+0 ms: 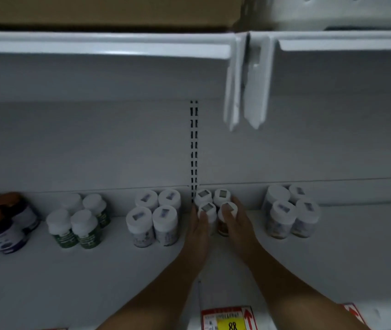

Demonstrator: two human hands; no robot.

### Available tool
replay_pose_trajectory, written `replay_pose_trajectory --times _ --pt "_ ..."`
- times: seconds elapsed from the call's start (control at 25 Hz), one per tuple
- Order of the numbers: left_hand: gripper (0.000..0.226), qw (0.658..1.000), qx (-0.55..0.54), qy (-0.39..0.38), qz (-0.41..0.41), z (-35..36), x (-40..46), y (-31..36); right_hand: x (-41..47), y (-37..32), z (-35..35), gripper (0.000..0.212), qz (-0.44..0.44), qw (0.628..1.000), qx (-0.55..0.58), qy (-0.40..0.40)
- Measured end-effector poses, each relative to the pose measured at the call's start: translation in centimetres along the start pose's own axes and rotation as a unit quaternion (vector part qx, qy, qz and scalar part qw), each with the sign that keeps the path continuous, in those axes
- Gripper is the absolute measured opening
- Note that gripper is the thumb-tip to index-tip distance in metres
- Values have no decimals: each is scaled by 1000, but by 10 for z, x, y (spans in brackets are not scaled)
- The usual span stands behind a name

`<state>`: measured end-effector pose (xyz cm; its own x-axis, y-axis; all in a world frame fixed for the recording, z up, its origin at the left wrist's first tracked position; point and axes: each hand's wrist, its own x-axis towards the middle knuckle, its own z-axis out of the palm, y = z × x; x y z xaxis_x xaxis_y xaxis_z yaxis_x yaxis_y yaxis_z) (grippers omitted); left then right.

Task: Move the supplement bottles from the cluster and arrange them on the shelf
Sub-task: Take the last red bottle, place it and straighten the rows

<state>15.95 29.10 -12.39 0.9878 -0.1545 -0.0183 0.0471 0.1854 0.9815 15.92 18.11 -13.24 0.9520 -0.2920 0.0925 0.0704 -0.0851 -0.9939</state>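
A tight group of small white-capped supplement bottles stands at the back middle of the white shelf (94,282). My left hand (199,229) grips the front left bottle (207,208) of that group. My right hand (236,222) grips the front right bottle (229,207), whose brown body shows below the cap. Two more bottles (203,195) of the same kind stand right behind them against the back wall.
Other bottle groups line the back: white-capped ones (154,217) to the left, green-labelled ones (77,222), orange-capped purple ones (1,220) at far left, and a group (289,210) to the right. An upper shelf (104,46) overhangs. A price tag (228,319) marks the front edge.
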Motion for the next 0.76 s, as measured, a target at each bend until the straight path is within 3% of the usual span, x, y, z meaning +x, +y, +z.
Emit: replay_pose_trajectory --times 0.16,0.32,0.44,0.48,0.56,0.68,0.76 --pt "90 1000 14 8 -2 3 -1 5 -3 6 -1 55 -27 1000 -5 15" --pt "57 998 48 40 10 3 -54 27 -19 -11 -5 50 -22 990 -84 110" --pt "27 990 23 87 112 -36 -89 66 -48 -48 1 45 -99 976 -15 193" --pt "23 980 21 124 153 -60 -85 76 -58 -64 9 47 -143 971 -15 190" --pt "22 972 29 166 166 -113 -65 81 -74 -84 41 51 -182 977 -34 103" --pt "24 984 67 141 89 -161 -37 54 -82 -66 97 46 -100 995 -24 -4" --pt "37 988 110 104 44 -167 -30 37 -84 -41 120 57 -19 1000 -19 -4"
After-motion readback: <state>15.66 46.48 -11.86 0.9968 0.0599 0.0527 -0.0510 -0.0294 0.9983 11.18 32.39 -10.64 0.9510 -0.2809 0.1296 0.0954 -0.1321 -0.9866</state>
